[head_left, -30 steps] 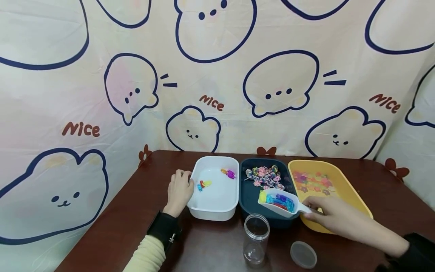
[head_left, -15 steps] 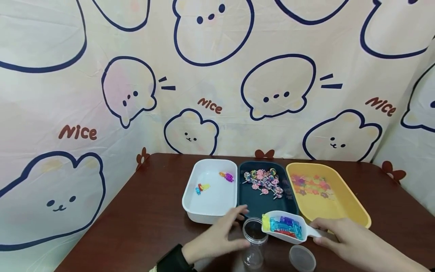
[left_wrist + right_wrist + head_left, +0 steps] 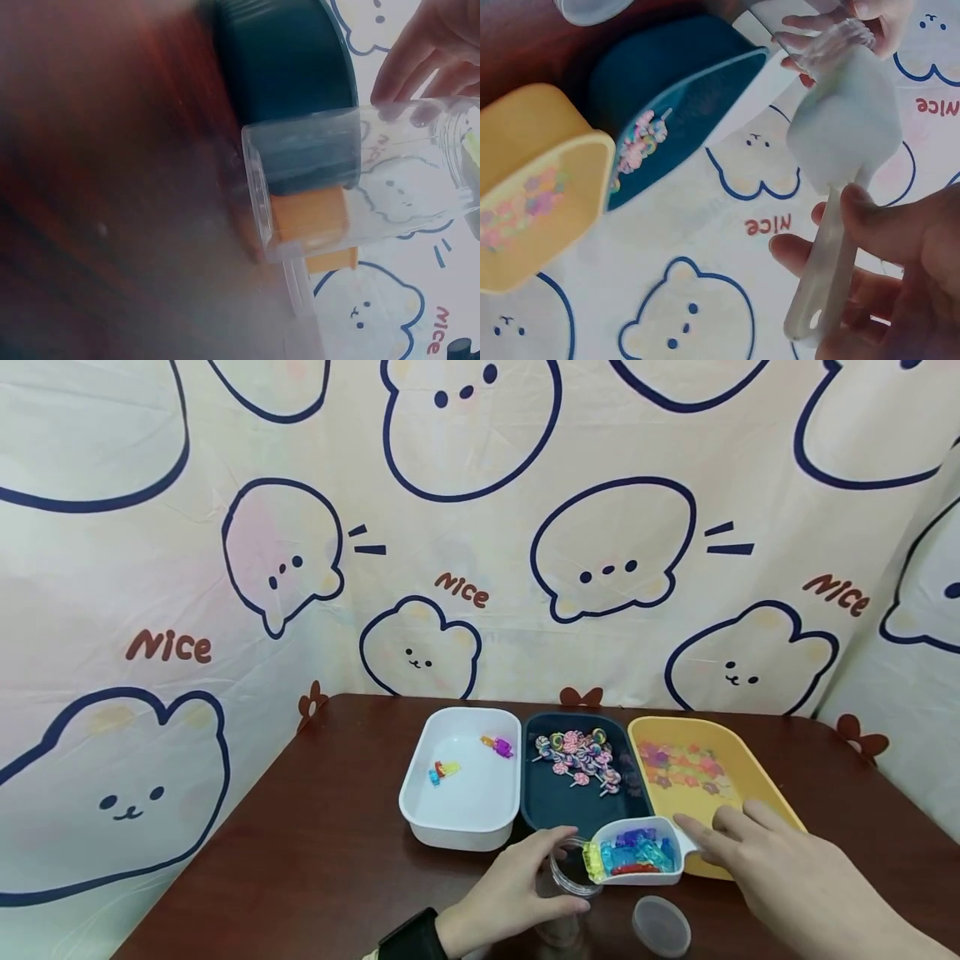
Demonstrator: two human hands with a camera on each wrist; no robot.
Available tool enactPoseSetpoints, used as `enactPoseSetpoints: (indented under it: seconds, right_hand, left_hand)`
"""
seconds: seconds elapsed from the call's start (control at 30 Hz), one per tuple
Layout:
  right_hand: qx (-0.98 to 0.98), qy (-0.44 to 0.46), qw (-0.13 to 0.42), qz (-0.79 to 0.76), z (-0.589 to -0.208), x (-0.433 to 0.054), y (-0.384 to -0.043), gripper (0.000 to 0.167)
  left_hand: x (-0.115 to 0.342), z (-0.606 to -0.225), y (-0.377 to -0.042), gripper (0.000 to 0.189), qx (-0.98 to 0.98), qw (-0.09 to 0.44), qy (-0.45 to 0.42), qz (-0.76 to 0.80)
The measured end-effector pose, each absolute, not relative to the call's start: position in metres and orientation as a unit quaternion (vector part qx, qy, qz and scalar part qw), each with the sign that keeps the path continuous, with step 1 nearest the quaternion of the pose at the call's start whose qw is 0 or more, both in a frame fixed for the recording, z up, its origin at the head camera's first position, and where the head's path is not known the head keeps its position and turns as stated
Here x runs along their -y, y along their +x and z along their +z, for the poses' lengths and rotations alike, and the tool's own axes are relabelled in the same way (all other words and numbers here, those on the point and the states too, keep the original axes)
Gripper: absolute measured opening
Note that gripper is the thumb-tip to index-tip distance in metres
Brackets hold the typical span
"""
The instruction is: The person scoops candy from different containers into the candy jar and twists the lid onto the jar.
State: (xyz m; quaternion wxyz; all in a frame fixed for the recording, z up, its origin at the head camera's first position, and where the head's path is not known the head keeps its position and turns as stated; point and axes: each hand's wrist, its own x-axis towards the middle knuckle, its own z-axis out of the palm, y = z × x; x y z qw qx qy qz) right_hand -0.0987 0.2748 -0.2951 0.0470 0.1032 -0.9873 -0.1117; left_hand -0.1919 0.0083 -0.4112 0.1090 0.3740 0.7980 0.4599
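Note:
My left hand [image 3: 506, 893] holds a clear plastic jar [image 3: 405, 180] near its open top, thumb on the near side and fingers on the far side. The right hand [image 3: 783, 864] grips the handle of a white scoop [image 3: 847, 127]. Translucent blue, purple, red and yellow pieces [image 3: 633, 852] fill that scoop. Its front lip, with a yellow piece [image 3: 592, 862] at it, overlaps the jar's mouth in the head view. From the right wrist, the scoop's underside shows, and the jar's rim is right at its tip.
Behind the hands stand a white bin [image 3: 465, 831] with a few small colourful pieces, a dark blue bin [image 3: 577, 810] of mini lollipops and a yellow bin [image 3: 678, 806] of flower-shaped pieces. A round clear lid [image 3: 662, 927] lies on the brown table [image 3: 300, 860].
The left hand has left the white bin's edge, moved right and taken hold of the jar. The right hand has brought the loaded scoop from over the dark blue bin to the jar's mouth.

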Motion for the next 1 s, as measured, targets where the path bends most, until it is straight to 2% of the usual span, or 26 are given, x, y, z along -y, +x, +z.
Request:
enactPoseSetpoints:
  seconds: [0.13,0.3,0.4,0.67,0.83,1.0]
  right_hand:
    - [0.979,0.12,0.079,-0.143,-0.29,-0.274,-0.098,0.064]
    - [0.974,0.133,0.094,-0.154,-0.289,-0.274,-0.098,0.064]
    - [0.974,0.134,0.097,-0.153,-0.288,-0.274,-0.098,0.064]
    - [0.973,0.141,0.092,-0.159,-0.286,-0.273,-0.1,0.063]
    - [0.974,0.141,0.085,-0.157,-0.285,-0.272,-0.101,0.06]
    - [0.979,0.135,0.067,-0.141,-0.284,-0.271,-0.104,0.057]
  left_hand:
    - [-0.009,-0.38,-0.175,0.067,-0.809,0.115,0.362,0.449]
    - [-0.01,-0.374,-0.17,0.065,-0.809,0.124,0.341,0.463]
    - [-0.012,-0.388,-0.178,0.066,-0.804,0.122,0.346,0.468]
    - [-0.02,-0.465,-0.221,0.071,-0.793,0.105,0.377,0.467]
    - [-0.021,-0.472,-0.227,0.07,-0.793,0.11,0.377,0.465]
    - [-0.015,-0.464,-0.226,0.074,-0.784,0.116,0.394,0.466]
